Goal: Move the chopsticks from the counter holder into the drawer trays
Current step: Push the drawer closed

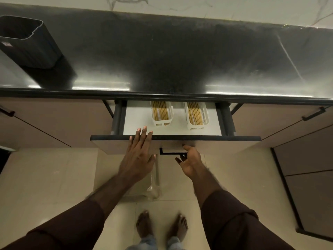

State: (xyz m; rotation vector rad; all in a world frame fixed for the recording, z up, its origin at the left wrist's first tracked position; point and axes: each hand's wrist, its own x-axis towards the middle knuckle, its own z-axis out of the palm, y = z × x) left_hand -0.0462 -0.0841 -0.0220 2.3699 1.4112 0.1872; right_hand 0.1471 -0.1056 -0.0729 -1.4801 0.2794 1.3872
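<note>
The drawer (198,138) under the counter stands partly pulled out. Inside it, two white trays hold bundles of tan chopsticks: the left tray (161,121) and the right tray (205,121). The dark holder (30,42) stands at the counter's far left and I see no chopsticks in it. My left hand (139,156) lies flat with fingers spread over the drawer's front edge. Palm up, my right hand (190,160) has its fingers curled loosely beside the black drawer handle (170,152) and holds nothing.
The dark counter (180,56) runs across the view, with a pale marble wall behind. Closed cabinet doors with black handles flank the drawer on both sides. A clear plastic item (155,186) lies on the tiled floor beneath the drawer. My bare feet stand below.
</note>
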